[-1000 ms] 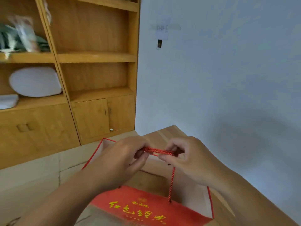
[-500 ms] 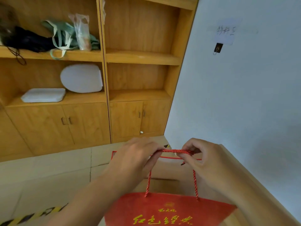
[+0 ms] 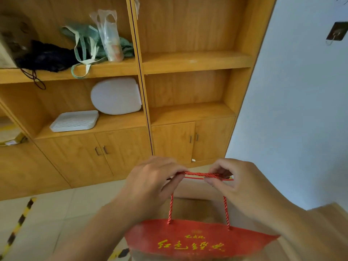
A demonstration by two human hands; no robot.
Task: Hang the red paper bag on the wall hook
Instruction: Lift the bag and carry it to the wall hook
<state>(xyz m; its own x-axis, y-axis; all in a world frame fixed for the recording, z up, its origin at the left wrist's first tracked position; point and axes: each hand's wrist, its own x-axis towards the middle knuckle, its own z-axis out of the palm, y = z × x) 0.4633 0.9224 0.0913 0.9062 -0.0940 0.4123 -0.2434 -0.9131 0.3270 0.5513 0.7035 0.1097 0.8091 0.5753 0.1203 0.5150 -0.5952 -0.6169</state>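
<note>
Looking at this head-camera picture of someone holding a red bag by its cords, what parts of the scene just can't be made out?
- Red paper bag: its lower part is cut off by the bottom edge.
- Bag's inside: hidden behind its near panel, the left hand and the right hand.
- Wall hook: small and blurred near the right edge; its shape is unclear.
- Clear plastic bag on the shelf: contents too blurred to identify.

Left hand (image 3: 150, 183) and right hand (image 3: 239, 182) pinched, level.
</note>
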